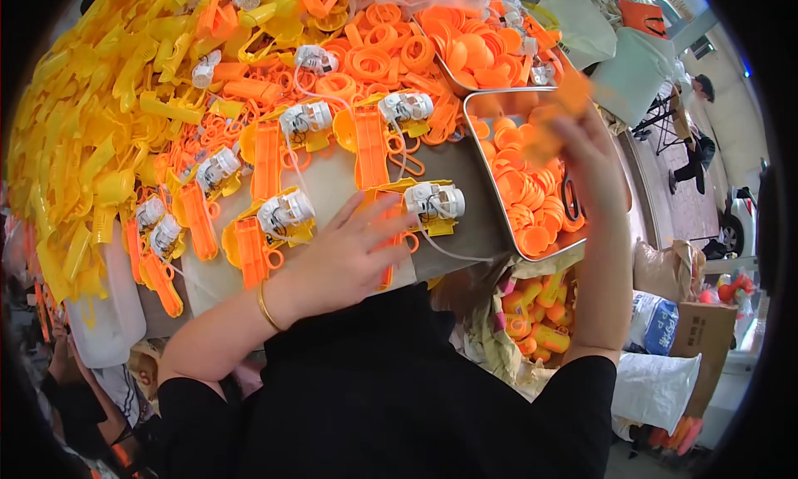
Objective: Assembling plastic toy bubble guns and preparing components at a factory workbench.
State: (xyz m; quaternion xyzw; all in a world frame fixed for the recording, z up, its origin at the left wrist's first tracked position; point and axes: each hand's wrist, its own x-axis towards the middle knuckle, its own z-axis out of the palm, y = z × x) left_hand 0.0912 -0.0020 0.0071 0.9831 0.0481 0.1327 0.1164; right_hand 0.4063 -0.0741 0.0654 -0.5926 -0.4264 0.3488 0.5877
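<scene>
My left hand lies with fingers spread over a half-built toy gun, touching its orange part. This toy gun has a yellow shell, a white motor unit with dark wires, and a clear tube trailing right. Over the metal tray, my right hand is raised and smeared by motion. Its fingers are around a blurred orange plastic piece whose exact shape I cannot make out. Orange round discs fill the tray. More half-built toy guns lie in rows left of and beyond my left hand.
Yellow shells are heaped at the left, with orange rings at the back. A second tray holds orange caps. Black-handled scissors lie in the nearer tray. A sack of orange and yellow parts stands below. Another person is far right.
</scene>
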